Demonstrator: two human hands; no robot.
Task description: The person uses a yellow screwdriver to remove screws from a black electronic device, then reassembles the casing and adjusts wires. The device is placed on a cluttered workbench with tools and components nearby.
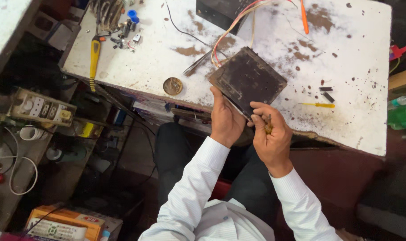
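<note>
**Two hands worked a dark metal box at the bench edge**

Nearest the camera, white shirt sleeves [238,196] ran up to both hands. The right hand [270,134] was curled shut around a small amber-handled screwdriver [268,127], its thumb and fingers pinching the handle, the tip set against the near edge of the dark metal box [249,78]. The left hand [225,120] gripped that same near edge from below, fingers closed on the box's lower left corner. The box lay just beyond both hands, tilted, resting on the front edge of the stained white workbench [345,53]. Coloured wires [232,27] ran from its far corner. A round brass disc [172,85] sat left of it, a slim yellow screwdriver [318,105] to its right. Farther off lay a yellow-handled tool [94,56] and an orange one [304,18].
</note>
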